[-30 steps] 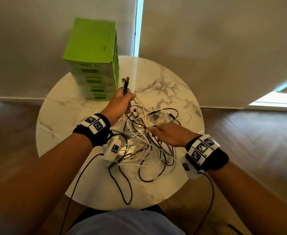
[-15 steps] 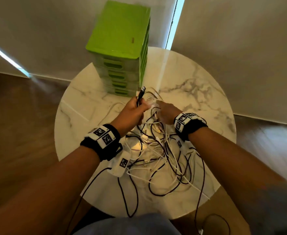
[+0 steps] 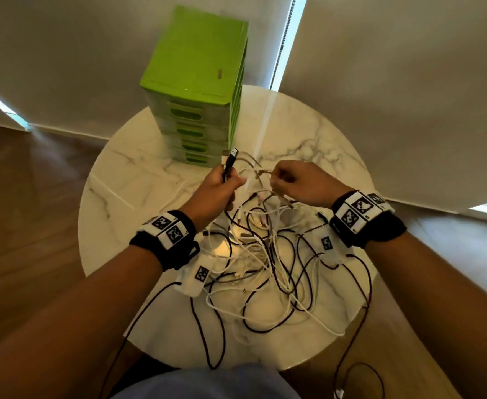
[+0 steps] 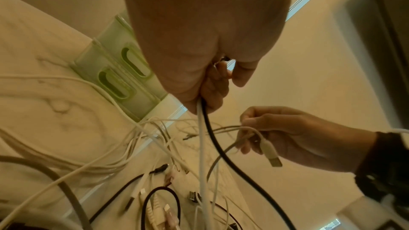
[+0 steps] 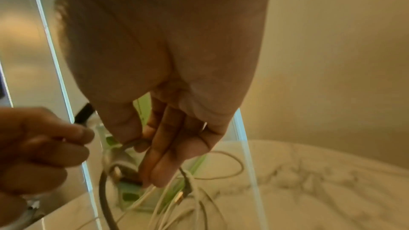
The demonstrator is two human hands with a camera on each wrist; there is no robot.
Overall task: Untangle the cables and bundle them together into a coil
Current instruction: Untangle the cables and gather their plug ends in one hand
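— What have you got in each hand?

— My left hand (image 3: 217, 188) is clenched round a black cable (image 4: 223, 148) and a white cable (image 4: 202, 155) together; the black one's USB plug (image 3: 233, 154) sticks up above my fist. My right hand (image 3: 299, 184) pinches a thin white cable (image 4: 230, 128) between thumb and fingers (image 5: 165, 156), and a white USB plug (image 4: 271, 154) hangs just below that hand.

— And the rest of the cables?

— The tangle of black and white cables (image 3: 268, 254) lies on the round marble tabletop (image 3: 138, 180) below and between my wrists, with loops reaching the near edge and one dark cable drooping over it. Both held ends are lifted above the heap.

— Anything else there?

— A green drawer unit (image 3: 199, 82) stands at the far side, just beyond my left hand.
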